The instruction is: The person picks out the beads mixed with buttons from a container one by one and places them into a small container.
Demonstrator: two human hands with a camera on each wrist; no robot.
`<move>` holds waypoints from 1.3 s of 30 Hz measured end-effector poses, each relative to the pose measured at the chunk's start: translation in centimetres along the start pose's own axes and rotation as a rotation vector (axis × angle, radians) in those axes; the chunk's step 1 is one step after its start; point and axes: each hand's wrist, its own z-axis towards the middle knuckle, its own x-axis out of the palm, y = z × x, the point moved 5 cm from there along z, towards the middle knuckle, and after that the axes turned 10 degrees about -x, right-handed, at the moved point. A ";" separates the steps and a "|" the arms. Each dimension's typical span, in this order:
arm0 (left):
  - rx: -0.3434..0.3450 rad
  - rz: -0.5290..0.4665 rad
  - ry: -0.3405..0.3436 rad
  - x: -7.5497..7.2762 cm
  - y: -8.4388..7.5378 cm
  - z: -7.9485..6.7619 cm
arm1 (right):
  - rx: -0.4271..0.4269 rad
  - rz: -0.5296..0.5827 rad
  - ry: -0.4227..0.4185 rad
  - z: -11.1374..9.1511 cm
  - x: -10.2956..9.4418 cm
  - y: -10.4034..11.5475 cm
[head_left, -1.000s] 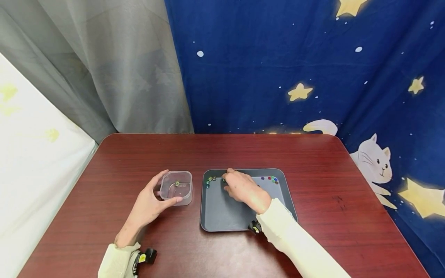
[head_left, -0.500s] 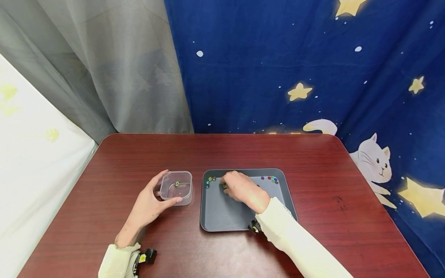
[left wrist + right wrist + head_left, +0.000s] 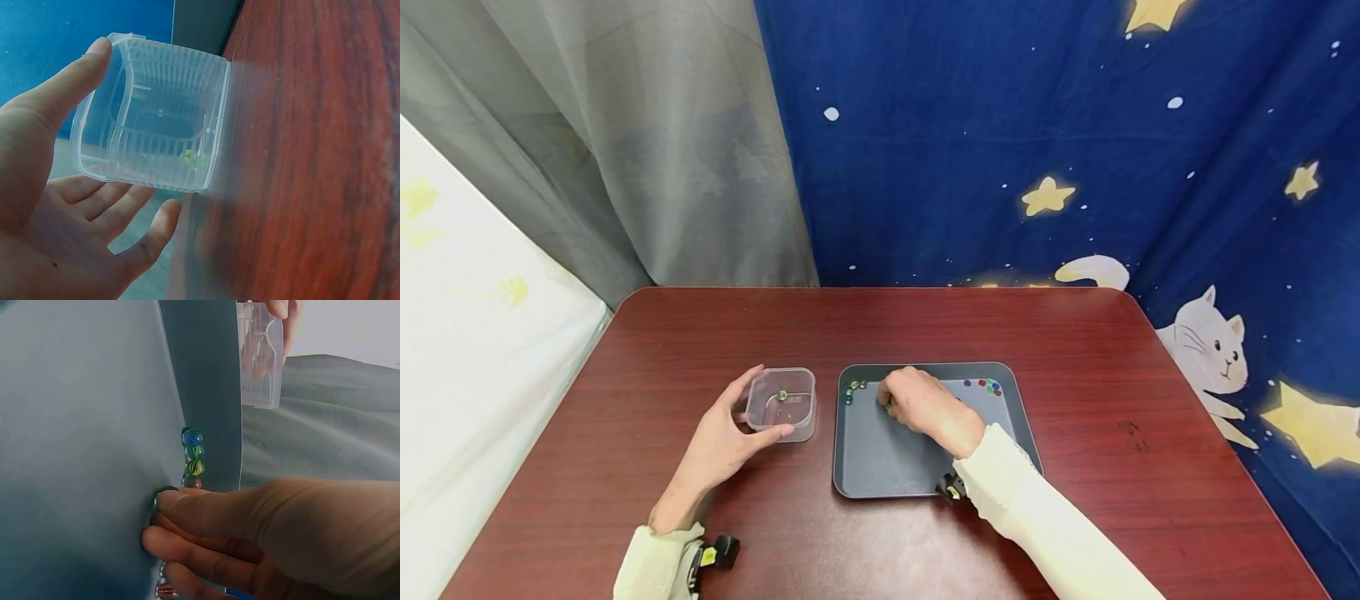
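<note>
My left hand [image 3: 718,437] holds a clear plastic box [image 3: 806,430] on the table, left of a grey tray [image 3: 880,477]. Its thumb lies on the near rim and its fingers on the far side. One yellow-green marble [image 3: 782,395] sits inside. My right hand [image 3: 928,408] is low in the tray near its back wall. In the right wrist view, thumb and fingers pinch a glass marble [image 3: 155,507], mostly hidden by the thumb tip. Several swirled marbles [image 3: 195,467] line the tray wall beside that hand.
More coloured marbles [image 3: 992,387] lie in the tray's back right corner. Others are in its back left corner. A raised rim surrounds the tray. The reddish-brown table [image 3: 715,325] ends at curtains [image 3: 925,167] behind.
My right hand's fingers have drawn in from the tray's back wall and curled down around a marble, slightly nearer me. My left hand and the box have stayed in place.
</note>
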 end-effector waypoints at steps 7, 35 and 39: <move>-0.006 0.004 -0.001 0.0 0.2 -0.1 | 0.009 -0.021 -0.006 0.0 -0.1 0.0; -0.001 -0.005 0.002 0.0 0.2 0.0 | -0.025 -0.117 -0.094 -0.1 -1.0 0.5; -0.005 -0.001 0.004 0.0 0.2 0.0 | -0.024 -0.103 -0.099 -0.1 -1.1 0.6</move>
